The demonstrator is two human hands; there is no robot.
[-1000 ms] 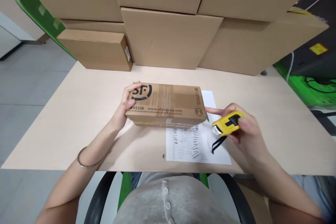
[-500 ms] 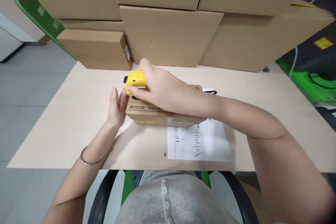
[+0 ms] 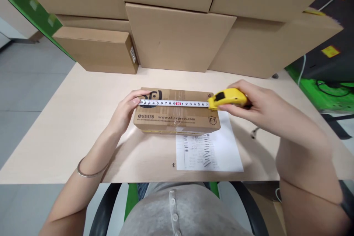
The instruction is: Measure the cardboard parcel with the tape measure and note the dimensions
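A small brown SF Express carton (image 3: 177, 118) lies on the pale table (image 3: 83, 118). A white tape blade (image 3: 174, 103) runs along the carton's top from its left end to its right end. My left hand (image 3: 124, 112) pinches the tape's tip against the carton's left edge. My right hand (image 3: 260, 108) grips the yellow tape measure body (image 3: 228, 98) just past the carton's right end. The carton partly covers a printed sheet of paper (image 3: 210, 151).
Large cardboard boxes (image 3: 177, 37) are stacked along the table's far edge, a smaller one (image 3: 95, 49) at the left. A green-framed unit with cables (image 3: 326, 88) stands on the right. A chair's armrests (image 3: 105, 210) frame my lap.
My right hand carried the tape measure body from the carton's left end to its right end, drawing the blade out across the top. My left hand now pins the tape's tip at the left edge.
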